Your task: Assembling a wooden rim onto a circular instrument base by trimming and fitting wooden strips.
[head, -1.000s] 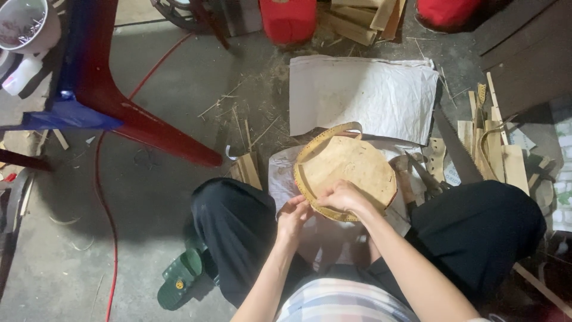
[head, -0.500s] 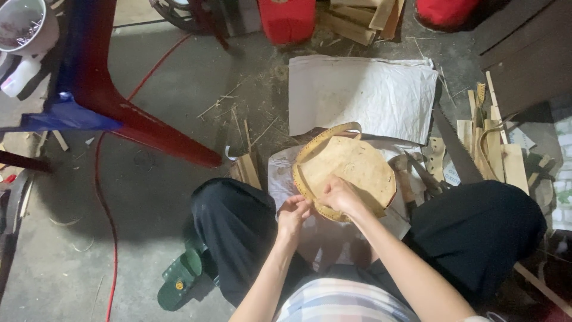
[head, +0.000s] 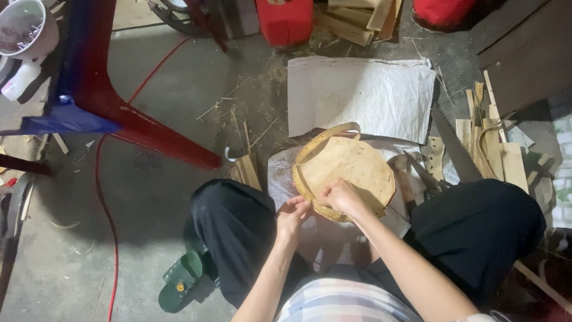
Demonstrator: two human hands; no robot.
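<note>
Round woven disc [head: 351, 170]: pale tan, mottled with darker straw patches; its edge strip is yellower and carries a row of small dark dots. White sack [head: 360, 95] at 12 o'clock of the disc: off-white with grey creases. Trousers [head: 238, 229]: plain black. Shirt [head: 333, 301] at 6 o'clock: plaid of white, pale blue and pink. Sandal [head: 182, 280] at 8 o'clock: dark green with a small yellow mark. Table leg [head: 113, 98] at 10 o'clock: red with blue faces. Cable [head: 107, 197]: red. Wood strips [head: 494, 143] at 3 o'clock: light yellow-tan. Floor [head: 71, 262]: grey concrete.
</note>
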